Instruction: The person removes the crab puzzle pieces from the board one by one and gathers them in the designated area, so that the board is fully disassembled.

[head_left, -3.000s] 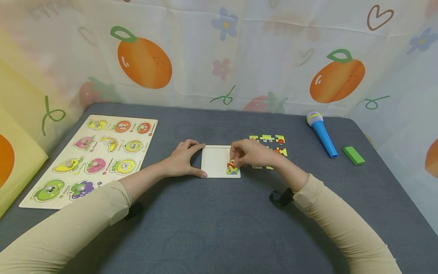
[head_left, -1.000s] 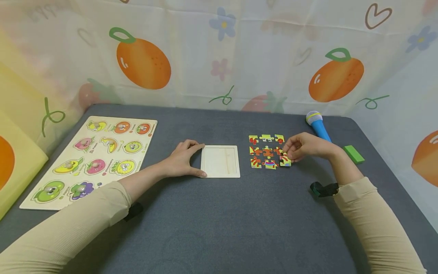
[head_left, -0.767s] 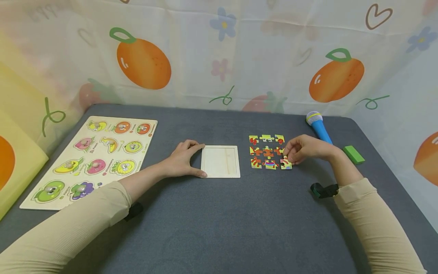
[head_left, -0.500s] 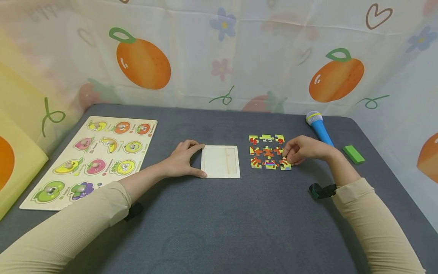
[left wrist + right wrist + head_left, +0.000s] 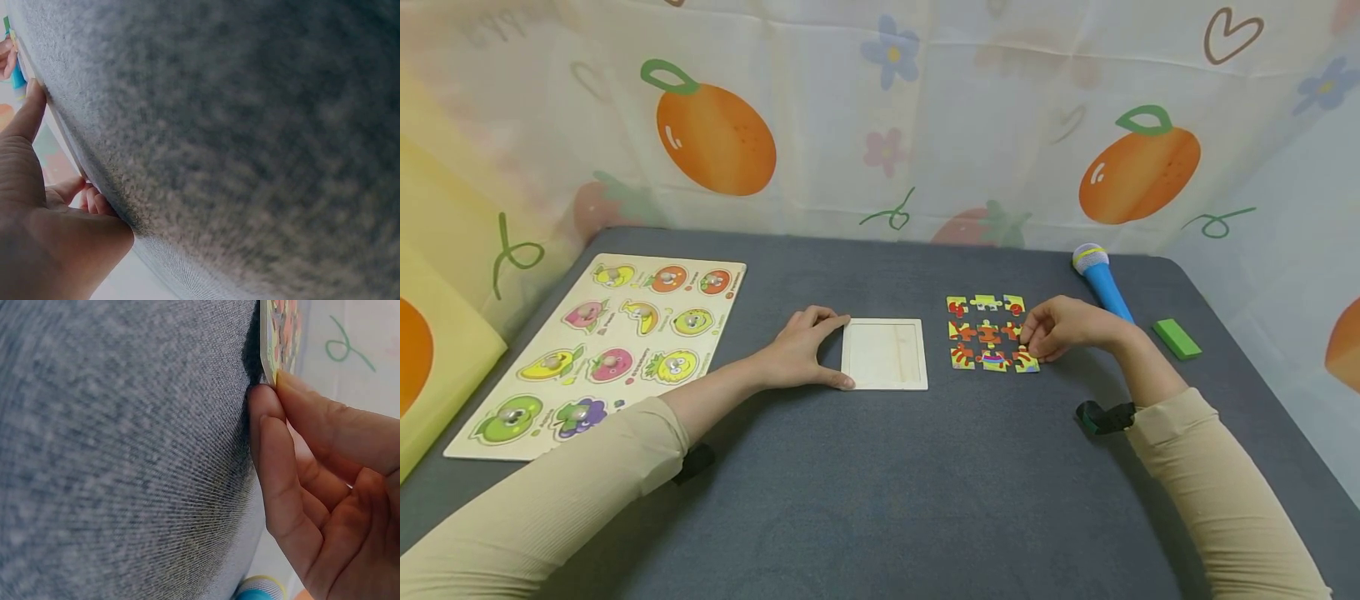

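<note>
At the middle of the table lies a square pale wooden puzzle tray [image 5: 880,357] with a raised rim and no pieces in it. My left hand [image 5: 801,354] holds its left side, thumb at the near corner and index finger at the far one. To the tray's right, several colourful jigsaw pieces [image 5: 987,333] are laid in rows with narrow gaps. My right hand [image 5: 1067,327] pinches the lower right jigsaw piece [image 5: 1026,360] of that group. In the right wrist view, the thumb [image 5: 337,419] and index fingertip meet on the edge of a piece [image 5: 270,347].
A fruit peg puzzle board [image 5: 722,312] lies on the left, partly under the left forearm. Beyond the right hand are a blue toy microphone [image 5: 1105,283] and a green block [image 5: 1177,338]. A fruit-printed curtain [image 5: 820,125] borders the table's back.
Since three seconds ago, my right hand has carried the jigsaw piece from the tray rightward to the lower right of the group. Over the last second it barely shifts. The left hand stays.
</note>
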`<move>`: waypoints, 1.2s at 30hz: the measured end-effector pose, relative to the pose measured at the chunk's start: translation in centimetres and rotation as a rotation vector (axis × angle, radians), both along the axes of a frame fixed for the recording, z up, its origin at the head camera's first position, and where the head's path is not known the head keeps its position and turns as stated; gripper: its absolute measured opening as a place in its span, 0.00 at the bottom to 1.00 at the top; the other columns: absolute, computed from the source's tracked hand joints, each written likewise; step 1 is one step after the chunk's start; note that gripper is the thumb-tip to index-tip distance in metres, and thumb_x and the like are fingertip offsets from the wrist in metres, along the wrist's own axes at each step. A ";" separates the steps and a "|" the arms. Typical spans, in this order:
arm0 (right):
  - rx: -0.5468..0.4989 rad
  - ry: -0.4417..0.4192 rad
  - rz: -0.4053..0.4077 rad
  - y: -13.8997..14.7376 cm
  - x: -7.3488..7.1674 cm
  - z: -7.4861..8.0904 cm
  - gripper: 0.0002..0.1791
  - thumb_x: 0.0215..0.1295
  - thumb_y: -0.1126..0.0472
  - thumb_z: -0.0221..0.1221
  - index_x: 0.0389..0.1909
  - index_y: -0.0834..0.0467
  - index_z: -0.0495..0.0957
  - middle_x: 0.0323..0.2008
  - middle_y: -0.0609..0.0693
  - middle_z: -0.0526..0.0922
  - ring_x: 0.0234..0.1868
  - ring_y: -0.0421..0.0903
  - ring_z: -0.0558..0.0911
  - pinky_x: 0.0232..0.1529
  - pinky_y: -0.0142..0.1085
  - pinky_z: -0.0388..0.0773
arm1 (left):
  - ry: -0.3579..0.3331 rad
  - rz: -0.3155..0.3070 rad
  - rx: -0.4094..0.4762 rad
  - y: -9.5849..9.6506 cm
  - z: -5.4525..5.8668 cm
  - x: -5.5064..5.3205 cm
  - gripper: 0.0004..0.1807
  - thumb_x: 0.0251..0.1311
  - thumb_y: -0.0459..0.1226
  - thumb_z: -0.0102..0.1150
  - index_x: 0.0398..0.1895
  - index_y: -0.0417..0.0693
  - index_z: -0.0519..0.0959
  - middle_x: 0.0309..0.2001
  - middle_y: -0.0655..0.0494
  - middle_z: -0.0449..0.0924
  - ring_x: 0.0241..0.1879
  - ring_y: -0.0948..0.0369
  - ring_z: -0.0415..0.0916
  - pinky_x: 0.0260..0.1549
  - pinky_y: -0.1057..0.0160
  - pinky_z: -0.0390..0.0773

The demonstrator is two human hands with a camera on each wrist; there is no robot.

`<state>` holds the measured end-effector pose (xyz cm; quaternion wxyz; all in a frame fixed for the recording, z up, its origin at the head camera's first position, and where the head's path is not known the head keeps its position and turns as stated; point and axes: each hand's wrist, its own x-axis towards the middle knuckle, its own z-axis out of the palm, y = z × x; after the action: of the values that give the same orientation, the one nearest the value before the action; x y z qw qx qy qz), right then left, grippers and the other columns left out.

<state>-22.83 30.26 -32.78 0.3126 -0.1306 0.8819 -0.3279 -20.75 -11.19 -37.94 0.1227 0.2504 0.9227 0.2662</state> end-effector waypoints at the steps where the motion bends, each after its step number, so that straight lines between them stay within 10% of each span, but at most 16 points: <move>1: 0.000 0.001 0.000 0.0 0.0 0.0 0.15 0.63 0.68 0.62 0.48 0.72 0.76 0.33 0.53 0.86 0.34 0.41 0.83 0.42 0.39 0.84 | 0.000 0.000 0.000 0.0 0.0 0.0 0.56 0.46 0.53 0.76 0.76 0.45 0.58 0.70 0.41 0.58 0.67 0.44 0.56 0.67 0.39 0.58; 23: 0.026 0.047 -0.011 -0.2 0.2 0.1 0.13 0.63 0.68 0.61 0.47 0.69 0.76 0.35 0.58 0.85 0.34 0.43 0.84 0.41 0.40 0.84 | 0.003 -0.004 -0.028 0.0 0.3 0.3 0.56 0.48 0.54 0.75 0.77 0.44 0.57 0.71 0.40 0.58 0.68 0.43 0.56 0.67 0.39 0.59; 36: 0.101 0.580 -0.199 -3.4 0.9 0.9 0.14 0.71 0.61 0.56 0.53 0.63 0.77 0.49 0.63 0.83 0.48 0.57 0.83 0.45 0.46 0.79 | 0.025 0.004 -0.045 0.1 0.5 0.0 0.60 0.47 0.56 0.74 0.77 0.40 0.53 0.69 0.37 0.60 0.68 0.41 0.59 0.66 0.38 0.62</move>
<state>-21.88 26.83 -31.87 0.0206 -0.1159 0.9580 -0.2615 -20.74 -11.10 -37.43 0.1163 0.2492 0.9304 0.2422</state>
